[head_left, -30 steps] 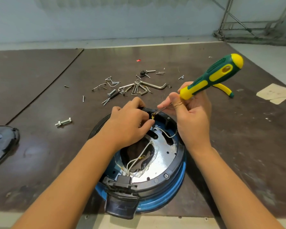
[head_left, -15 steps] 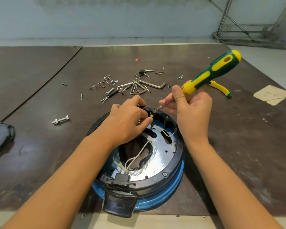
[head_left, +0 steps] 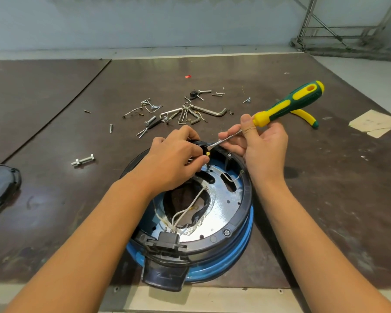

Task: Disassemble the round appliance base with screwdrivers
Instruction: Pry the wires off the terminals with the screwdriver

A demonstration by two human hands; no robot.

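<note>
Upturned on the near edge of the table (head_left: 54,199), between the two forearms, sits the base (head_left: 233,224): a black ring over a blue shell, with a shiny metal plate inside. White wires (head_left: 185,213) run across its middle opening to a black socket (head_left: 167,242) on the near side. At the far rim the left hand (head_left: 174,161) is curled over the ring, its thumb and forefinger closed on a small brass fitting (head_left: 207,154). The right hand (head_left: 264,145) grips the screwdriver (head_left: 287,105), thumb against the yellow collar and fingers along the shaft. The handle tilts up to the right and the flat tip lies at the rim just above the fitting. Behind the hands lies a scatter of hex keys (head_left: 209,111) and screws (head_left: 218,94). A second yellow-and-green handle (head_left: 307,117) lies just behind the screwdriver. A bolt (head_left: 82,160) lies well to the left, and a black cover (head_left: 0,186) is cut off by the left edge. Paper scraps (head_left: 373,123) lie at the far right, and a metal frame (head_left: 325,30) stands on the floor beyond the table.
</note>
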